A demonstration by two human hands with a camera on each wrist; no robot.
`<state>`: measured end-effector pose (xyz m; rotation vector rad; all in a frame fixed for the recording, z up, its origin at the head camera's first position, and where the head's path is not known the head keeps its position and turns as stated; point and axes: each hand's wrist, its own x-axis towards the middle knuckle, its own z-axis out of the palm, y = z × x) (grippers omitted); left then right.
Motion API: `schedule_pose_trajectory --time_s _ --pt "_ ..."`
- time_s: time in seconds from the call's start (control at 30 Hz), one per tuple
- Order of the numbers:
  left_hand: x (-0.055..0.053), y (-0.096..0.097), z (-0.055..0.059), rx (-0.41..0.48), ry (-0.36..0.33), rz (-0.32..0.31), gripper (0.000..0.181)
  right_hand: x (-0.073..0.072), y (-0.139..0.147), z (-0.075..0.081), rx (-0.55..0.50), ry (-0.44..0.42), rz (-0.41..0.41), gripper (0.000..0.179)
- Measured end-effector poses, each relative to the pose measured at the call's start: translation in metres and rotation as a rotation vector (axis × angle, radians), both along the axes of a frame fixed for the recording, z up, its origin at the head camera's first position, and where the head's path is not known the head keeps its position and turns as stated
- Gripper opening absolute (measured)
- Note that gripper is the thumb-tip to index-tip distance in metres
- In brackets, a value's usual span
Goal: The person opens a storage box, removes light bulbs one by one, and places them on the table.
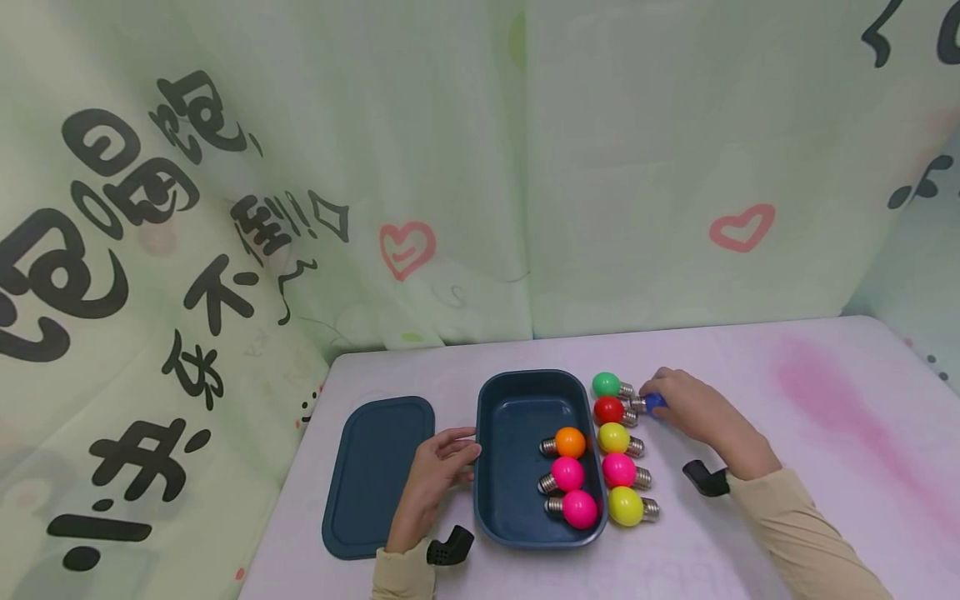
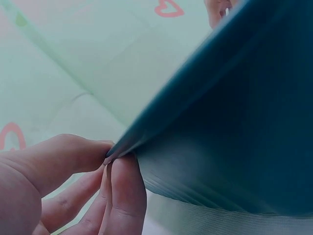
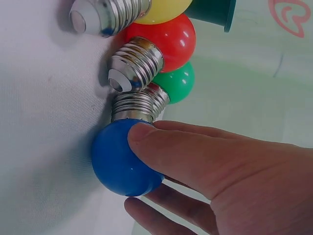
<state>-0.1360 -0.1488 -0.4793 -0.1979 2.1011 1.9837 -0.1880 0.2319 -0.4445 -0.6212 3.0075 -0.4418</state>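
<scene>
A dark blue box [image 1: 517,417] stands open in the middle of the table. Inside it lie an orange bulb [image 1: 570,442] and two pink bulbs [image 1: 567,473]. My left hand [image 1: 442,465] pinches the box's left rim [image 2: 146,127] between thumb and fingers [image 2: 124,186]. Along the box's right side lies a row of bulbs: green [image 1: 606,384], red [image 1: 609,410], yellow [image 1: 613,437], pink [image 1: 619,470], yellow [image 1: 626,505]. My right hand [image 1: 686,408] grips a blue bulb [image 3: 117,161] on the table beside the red bulb [image 3: 166,41] and green bulb [image 3: 178,83], thumb on top.
The box's dark blue lid [image 1: 378,475] lies flat on the table left of the box. The pale pink table [image 1: 787,392] stretches away to the right. A green printed curtain [image 1: 525,167] closes off the back and left side.
</scene>
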Motion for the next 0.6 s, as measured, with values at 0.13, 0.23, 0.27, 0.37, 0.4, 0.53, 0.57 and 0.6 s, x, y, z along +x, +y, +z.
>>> schedule_pose_trajectory --time_s 0.13,0.23,0.27,0.37,0.4,0.53,0.57,0.6 --pt "-0.0002 0.0001 0.0008 0.000 0.001 0.002 0.044 -0.0008 -0.0006 -0.0012 0.006 0.005 -0.003 0.026" --pt "0.0001 0.0002 0.0008 -0.001 0.002 0.000 0.044 -0.0008 -0.0003 -0.0018 0.006 0.010 -0.005 0.026" --pt "0.0000 0.0001 0.0009 -0.001 0.000 0.001 0.044 -0.0007 -0.0003 -0.0019 0.006 0.012 -0.005 0.026" --pt "0.0003 0.0002 0.0007 0.001 0.001 0.000 0.044 -0.0001 -0.0004 -0.0015 0.005 0.018 -0.007 0.027" --pt "0.0002 0.0001 0.0007 0.002 0.003 0.000 0.044 0.0000 -0.0004 -0.0013 0.006 0.019 -0.008 0.027" --pt "0.0001 -0.0001 0.0007 0.003 0.005 0.000 0.044 0.0007 -0.0019 0.0001 0.008 0.021 -0.014 0.029" --pt "0.0002 -0.0001 0.0005 0.002 0.006 -0.001 0.044 0.0011 -0.0026 0.0008 0.007 0.023 -0.016 0.030" --pt "0.0003 -0.0002 0.0003 0.002 0.007 -0.002 0.044 0.0016 -0.0035 0.0015 0.006 0.027 -0.018 0.030"
